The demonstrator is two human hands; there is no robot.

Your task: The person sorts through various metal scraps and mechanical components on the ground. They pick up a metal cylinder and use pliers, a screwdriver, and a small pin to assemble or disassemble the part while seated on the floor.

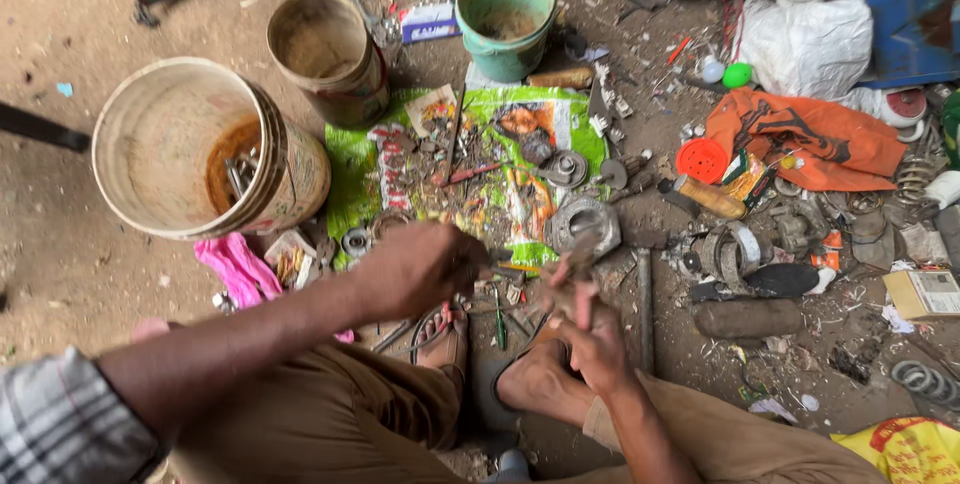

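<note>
I sit on dirt ground with my knees apart. My left hand [420, 269] is closed low over the front edge of a green printed sheet [350, 179]; what it grips is hidden under the fingers. My right hand [590, 334] is raised just above my foot [535, 384], fingers pinched on a small dark metal part [575, 269]. A round grey metal housing [585, 224] lies on the sheet right behind that part. Several small tools and metal bits lie scattered on the sheet between my hands.
A large white bucket [150, 144] with rusty liquid stands at left, a smaller tan bucket [325, 49] and a green bucket [505, 9] behind. An orange cloth [810, 139], red lid [700, 159], springs, a hammer [645, 284] and a pink rag [240, 269] lie around.
</note>
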